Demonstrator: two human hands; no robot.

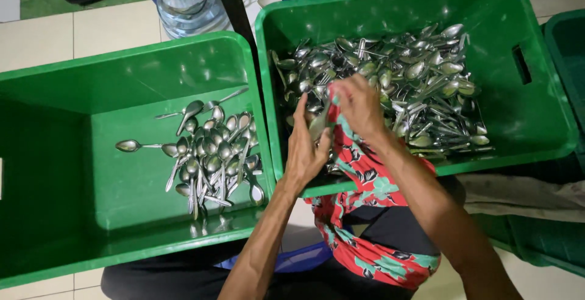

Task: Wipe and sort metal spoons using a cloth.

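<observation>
My left hand (pixel 306 146) grips a metal spoon (pixel 318 123) over the near edge of the right green crate (pixel 536 117). My right hand (pixel 358 105) pinches a red floral cloth (pixel 365 178) against that spoon's upper end. The cloth hangs down over the crate rim onto my lap. Behind my hands the right crate holds a large heap of spoons and forks (pixel 414 80). The left green crate (pixel 55 166) holds a smaller pile of spoons (pixel 213 160).
A large clear water bottle (pixel 190 1) stands on the tiled floor behind the crates. Another green crate (pixel 567 50) shows at the right edge. A grey cloth (pixel 524 193) lies at the right beside my leg.
</observation>
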